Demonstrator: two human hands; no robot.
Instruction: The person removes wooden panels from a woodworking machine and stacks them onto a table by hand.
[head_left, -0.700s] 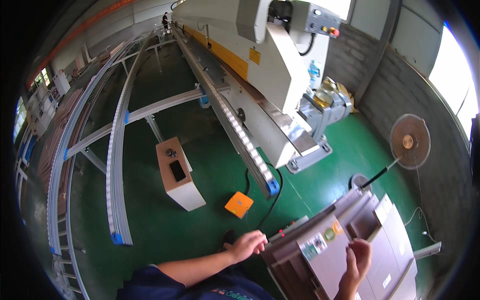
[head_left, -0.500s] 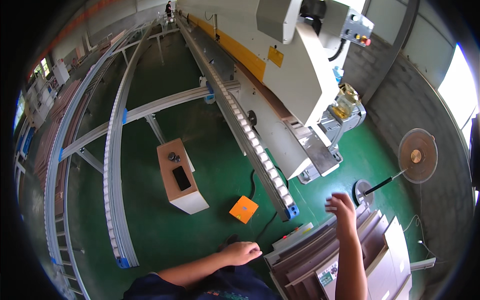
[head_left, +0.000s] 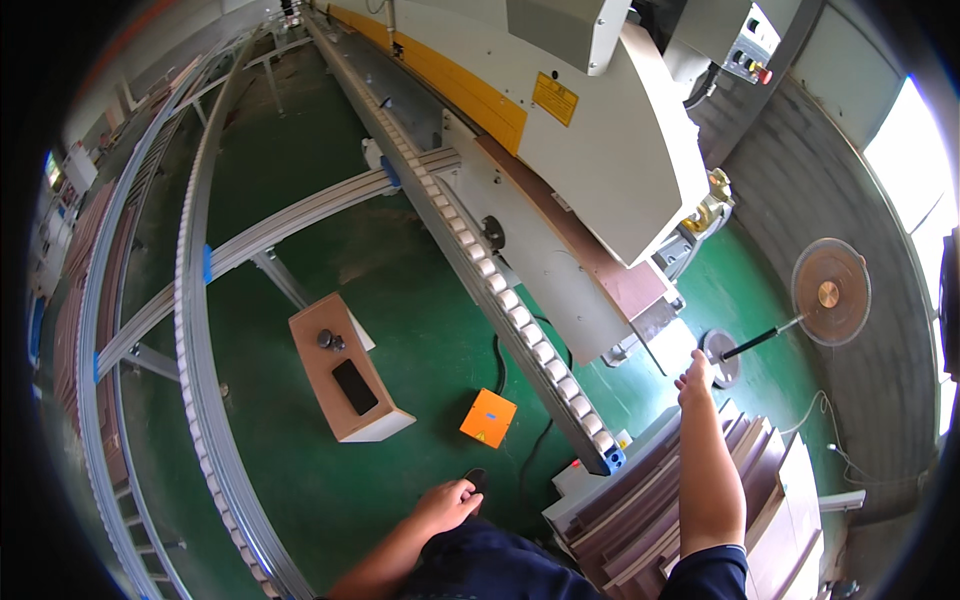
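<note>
My right hand (head_left: 694,377) stretches forward with fingers apart and holds nothing; it is just short of the end of the brown panel (head_left: 575,235) lying on the big white and yellow machine (head_left: 600,150). My left hand (head_left: 447,502) hangs low by my thigh with fingers curled loosely and nothing in it. A stack of brown and white panels (head_left: 690,500) lies under my right forearm.
A roller conveyor (head_left: 500,290) runs along the machine's side. A small wooden box stand (head_left: 345,375) with a dark phone on top and an orange pedal box (head_left: 487,417) sit on the green floor. Curved roller rails (head_left: 190,300) run at left. A round disc on a stand (head_left: 828,292) is at right.
My right hand left the panel stack and reached up and forward toward the machine's end. My head moved closer to the machine. My left hand stayed low.
</note>
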